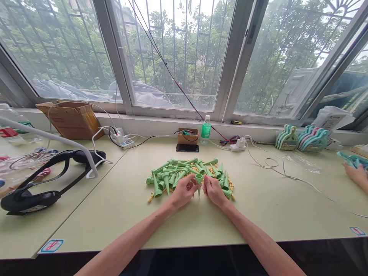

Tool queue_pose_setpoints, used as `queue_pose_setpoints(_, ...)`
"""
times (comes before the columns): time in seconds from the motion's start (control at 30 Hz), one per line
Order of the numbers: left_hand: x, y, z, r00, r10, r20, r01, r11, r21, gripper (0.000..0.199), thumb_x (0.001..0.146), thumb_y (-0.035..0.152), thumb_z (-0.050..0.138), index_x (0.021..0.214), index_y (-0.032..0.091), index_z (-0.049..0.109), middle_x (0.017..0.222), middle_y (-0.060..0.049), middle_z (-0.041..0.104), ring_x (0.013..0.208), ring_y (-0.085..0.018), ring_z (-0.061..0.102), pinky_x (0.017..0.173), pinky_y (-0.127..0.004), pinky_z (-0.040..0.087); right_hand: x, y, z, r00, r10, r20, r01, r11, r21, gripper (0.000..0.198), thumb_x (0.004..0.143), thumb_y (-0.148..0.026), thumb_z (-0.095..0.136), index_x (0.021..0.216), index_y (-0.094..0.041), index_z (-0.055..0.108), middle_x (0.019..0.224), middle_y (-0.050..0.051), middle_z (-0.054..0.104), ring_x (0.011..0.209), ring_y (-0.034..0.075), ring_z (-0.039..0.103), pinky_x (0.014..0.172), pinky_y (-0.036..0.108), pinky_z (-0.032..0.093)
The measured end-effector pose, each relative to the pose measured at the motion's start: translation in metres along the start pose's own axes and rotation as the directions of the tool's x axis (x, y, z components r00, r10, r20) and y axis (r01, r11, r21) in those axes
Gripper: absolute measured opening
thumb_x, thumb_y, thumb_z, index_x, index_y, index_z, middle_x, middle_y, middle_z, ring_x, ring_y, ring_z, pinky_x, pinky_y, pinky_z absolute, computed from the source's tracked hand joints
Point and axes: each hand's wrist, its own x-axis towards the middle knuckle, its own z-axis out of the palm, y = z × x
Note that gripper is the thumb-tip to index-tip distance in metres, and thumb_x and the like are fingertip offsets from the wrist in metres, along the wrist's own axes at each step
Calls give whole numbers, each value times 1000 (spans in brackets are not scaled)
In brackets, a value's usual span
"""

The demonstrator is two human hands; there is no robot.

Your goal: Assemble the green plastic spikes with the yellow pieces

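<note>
My left hand [184, 190] pinches a green plastic watering spike [199, 178], its round open top facing up and its point down. My right hand [213, 189] is closed right beside the spike's rim, thumb against the fingers. Whatever those fingers hold, if anything, is too small or hidden to make out. Just beyond both hands lies a loose heap of similar green spikes [166, 179], pointing many ways. Small yellow plastic pieces [231, 188] are scattered among and under them.
Behind the heap are a phone [187, 148], a small cardboard box [188, 136] and a green-labelled bottle [206, 130]. A black strapped headset [34, 197] lies left. White cables [304, 183] cross the right side, where another person's hand [356, 174] touches teal hangers.
</note>
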Motion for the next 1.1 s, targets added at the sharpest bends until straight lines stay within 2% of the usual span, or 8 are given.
queue_pose_setpoints(0.2, -1, 4, -1, 999, 42, 20, -43, 997, 65, 24, 85, 40, 61, 91, 18, 54, 81, 0, 56, 49, -6, 51, 44, -21, 47, 0, -2, 0, 1000, -3, -19, 2, 1000, -7, 58, 99, -52, 29, 52, -22, 44, 44, 0, 48, 43, 14, 45, 52, 28, 39)
queue_pose_setpoints(0.37, -1, 1, 0, 992, 127, -3, -125, 982, 142, 24, 88, 40, 56, 95, 18, 59, 85, -2, 56, 56, -8, 51, 49, -21, 50, -1, -2, 0, 998, -46, -31, 46, 999, 10, 59, 99, -50, 30, 49, -22, 43, 43, -1, 47, 42, 12, 43, 52, 27, 39)
queue_pose_setpoints(0.7, -2, 1, 2, 978, 210, -12, -202, 952, 230, 19, 90, 33, 55, 102, 19, 61, 93, -5, 54, 64, -10, 52, 53, -21, 51, -1, 1, -1, 997, -76, -29, 76, 997, -15, 63, 100, -44, 30, 44, -21, 43, 40, 0, 46, 40, 11, 42, 55, 26, 40)
queue_pose_setpoints(0.87, -3, 2, 1, 975, 223, 7, -218, 943, 253, 19, 91, 23, 52, 108, 22, 61, 95, -5, 53, 66, -10, 52, 53, -20, 50, 0, 0, 0, 997, -74, -31, 73, 997, -17, 63, 100, -42, 32, 42, -20, 43, 38, -1, 45, 40, 11, 42, 54, 25, 40)
queue_pose_setpoints(1.1, -5, -2, 1, 982, 182, 45, -187, 962, 196, 35, 90, 12, 43, 117, 28, 59, 103, -5, 49, 64, -7, 55, 51, -19, 52, -2, -3, 2, 995, -102, -10, 102, 993, -64, 64, 100, -39, 31, 40, -20, 43, 38, 0, 47, 41, 11, 44, 54, 24, 39)
